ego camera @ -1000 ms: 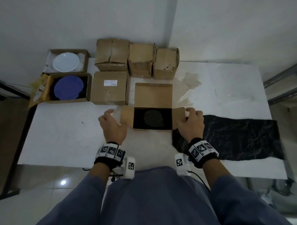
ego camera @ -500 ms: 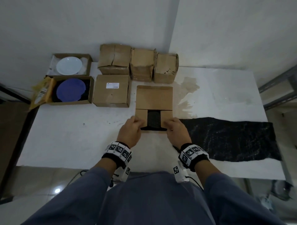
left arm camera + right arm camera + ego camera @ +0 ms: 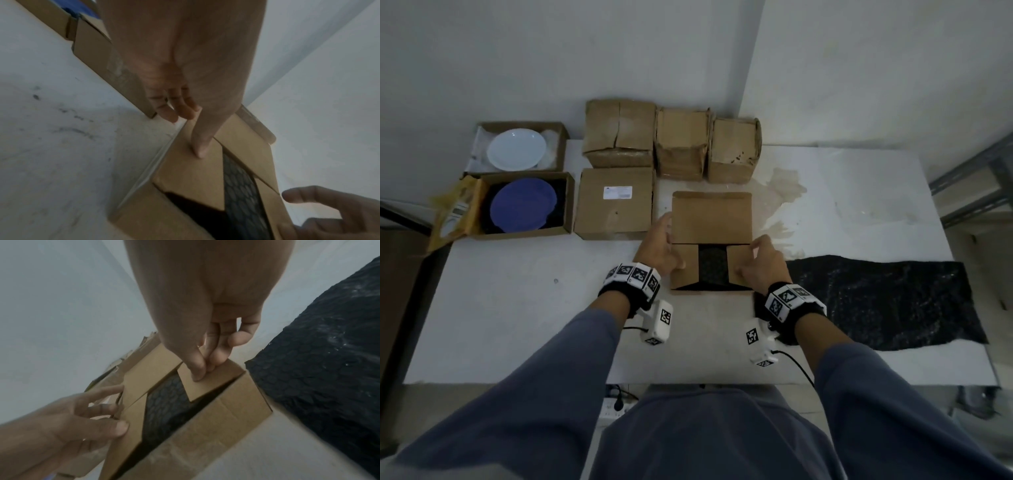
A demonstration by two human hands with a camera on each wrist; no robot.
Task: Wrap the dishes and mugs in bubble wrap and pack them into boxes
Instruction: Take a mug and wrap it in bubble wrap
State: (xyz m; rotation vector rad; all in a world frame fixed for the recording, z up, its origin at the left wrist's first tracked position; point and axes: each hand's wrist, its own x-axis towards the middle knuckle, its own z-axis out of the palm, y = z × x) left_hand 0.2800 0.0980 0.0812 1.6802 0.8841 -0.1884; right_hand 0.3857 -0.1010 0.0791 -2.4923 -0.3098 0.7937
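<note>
An open cardboard box (image 3: 711, 219) stands mid-table, its far flap tipped back and its two side flaps folded inward. Through the gap between them shows a black bubble-wrapped item (image 3: 712, 265), also seen in the right wrist view (image 3: 164, 402). My left hand (image 3: 671, 243) lies at the box's left edge, with its straight thumb (image 3: 199, 151) pressing the left flap down and its fingers hanging beside the box wall. My right hand (image 3: 748, 257) pinches the right flap (image 3: 207, 382) between thumb and fingers. A black bubble wrap sheet (image 3: 887, 301) is spread to the right.
At the far left, a white plate (image 3: 517, 149) and a blue plate (image 3: 524, 205) each lie in an open box. Several closed cardboard boxes (image 3: 614, 202) stand behind and left of the open one. The white table (image 3: 517, 308) ends just before my body.
The two side flaps, spread outward a second ago, have been folded in over the wrapped item. My left hand has since slid to the box's left edge.
</note>
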